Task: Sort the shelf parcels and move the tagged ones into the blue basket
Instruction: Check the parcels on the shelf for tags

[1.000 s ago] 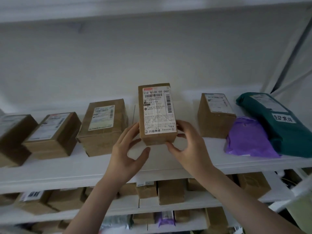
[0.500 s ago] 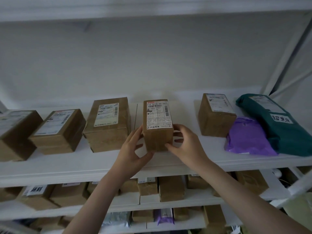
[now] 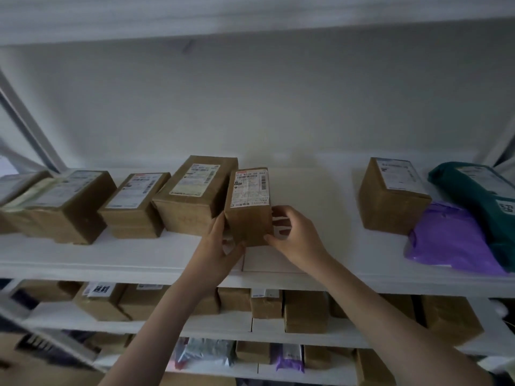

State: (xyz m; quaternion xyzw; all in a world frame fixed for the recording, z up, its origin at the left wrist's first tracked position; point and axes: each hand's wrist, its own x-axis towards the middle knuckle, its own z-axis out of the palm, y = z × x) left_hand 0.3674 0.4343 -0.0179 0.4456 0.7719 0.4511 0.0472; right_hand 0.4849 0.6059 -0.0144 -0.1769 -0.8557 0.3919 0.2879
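A small brown box [image 3: 249, 207] sits on the top white shelf [image 3: 139, 260], w/ a white label [image 3: 250, 190] on its top side. Both hands hold it. The left hand [image 3: 216, 250] grips the box's left front corner, thumb on the front, fingers up the left side. The right hand [image 3: 295, 239] grips the right side, thumb at the bottom front corner, fingers curled round the side.

The box's left side is just beside a bigger brown box [image 3: 195, 195], maybe touching, can't tell. Left of that is a flatter labeled box [image 3: 135, 206], then another brown box [image 3: 67, 207] near the shelf's left end.

To the right, well apart, stands a labeled brown box [image 3: 393, 196]. A purple bag [image 3: 451, 240] lies in front of it & to its right. A dark green bag [image 3: 479, 199] rests at the far right, next to the purple one.

Lower shelves [image 3: 223, 327] hold more brown boxes & some small bags, blurry.
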